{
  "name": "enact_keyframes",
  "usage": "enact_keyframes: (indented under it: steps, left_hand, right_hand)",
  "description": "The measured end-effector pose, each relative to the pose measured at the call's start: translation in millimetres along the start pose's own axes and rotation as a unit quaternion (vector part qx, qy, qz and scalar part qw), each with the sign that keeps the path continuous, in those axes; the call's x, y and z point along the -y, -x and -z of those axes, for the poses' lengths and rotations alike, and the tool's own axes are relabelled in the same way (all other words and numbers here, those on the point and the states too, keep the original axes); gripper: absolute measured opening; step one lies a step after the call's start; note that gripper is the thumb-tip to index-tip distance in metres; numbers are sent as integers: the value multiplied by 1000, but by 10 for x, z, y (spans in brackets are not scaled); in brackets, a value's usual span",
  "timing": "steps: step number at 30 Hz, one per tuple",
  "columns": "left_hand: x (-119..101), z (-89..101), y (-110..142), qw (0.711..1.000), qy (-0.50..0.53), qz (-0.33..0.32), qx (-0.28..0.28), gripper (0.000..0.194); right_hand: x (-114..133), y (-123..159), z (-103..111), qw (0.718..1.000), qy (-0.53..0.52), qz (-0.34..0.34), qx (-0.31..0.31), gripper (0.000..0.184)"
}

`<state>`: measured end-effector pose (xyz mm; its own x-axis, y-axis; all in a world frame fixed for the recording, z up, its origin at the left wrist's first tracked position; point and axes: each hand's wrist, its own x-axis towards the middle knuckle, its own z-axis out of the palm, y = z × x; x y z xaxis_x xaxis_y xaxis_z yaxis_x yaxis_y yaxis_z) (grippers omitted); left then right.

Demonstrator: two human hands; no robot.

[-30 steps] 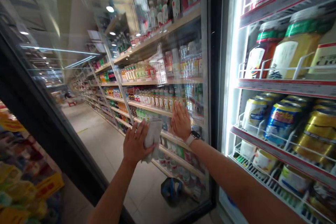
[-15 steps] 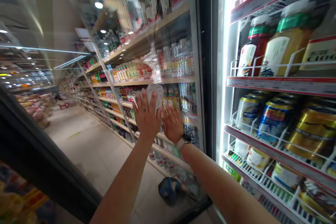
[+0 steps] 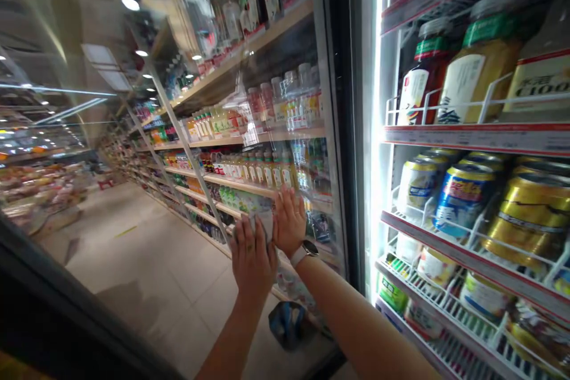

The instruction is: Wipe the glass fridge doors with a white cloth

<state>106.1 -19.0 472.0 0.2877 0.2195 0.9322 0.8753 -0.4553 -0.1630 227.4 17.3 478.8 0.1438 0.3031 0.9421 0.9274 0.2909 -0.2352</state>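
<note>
A glass door (image 3: 327, 101) stands open in front of me, and both hands are against its pane. My left hand (image 3: 253, 252) presses a whitish cloth or tissue (image 3: 267, 222) to the glass, its fingers pointing up and slightly bent over it. Part of the cloth lies hidden under that hand. Just to the right, my right hand (image 3: 289, 219) rests with its fingers stretched upward, close beside the cloth. Whether it also touches the cloth I cannot tell. A watch (image 3: 307, 249) with a light strap is on my right wrist.
On the right is a lit cooler with wire-fronted shelves (image 3: 467, 139) of bottles and cans (image 3: 463, 199). Through the glass show wooden shelves (image 3: 262, 136) of drinks, a tiled floor (image 3: 146, 273) and a dark-and-blue bundle (image 3: 287, 323). A dark door edge (image 3: 66, 309) crosses the lower left.
Both hands have moved down the glass, the left more than the right, with the cloth going down under the left. The left fingers are now more bent. The view has shifted slightly.
</note>
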Motion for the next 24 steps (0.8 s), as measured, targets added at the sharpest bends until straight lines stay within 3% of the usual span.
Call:
enact_keyframes:
  steps: [3,6,9,12,17,19,21,24]
  left_hand:
    - [-49,-64,-477,998,22,-28,-46,68]
    - [0,-64,-954,996,56,-50,-45,63]
    - [62,-22,-1154,994,74,-74,-31,57]
    - [106,-23,-884,993,51,-104,-32,54]
    - [177,-58,223,993,0,-114,-41,59]
    - [208,-57,514,992,-8,-119,-38,59]
    - [246,-41,541,992,-15,-125,-29,59]
    - [314,23,92,992,-28,-123,-30,60]
  right_hand:
    - [-15,6,-15,1000,11,-1,17,58]
    - [-10,-5,-7,1000,18,7,-8,56]
    - [2,-20,9,998,16,19,-49,56]
    - [-8,-19,9,998,18,28,-61,56]
    - [-38,-7,8,998,9,32,-55,62]
    - [-37,-8,12,997,6,42,-60,63]
    - [-28,-11,9,997,4,46,-66,64]
    - [-6,-13,-4,998,2,28,-56,62]
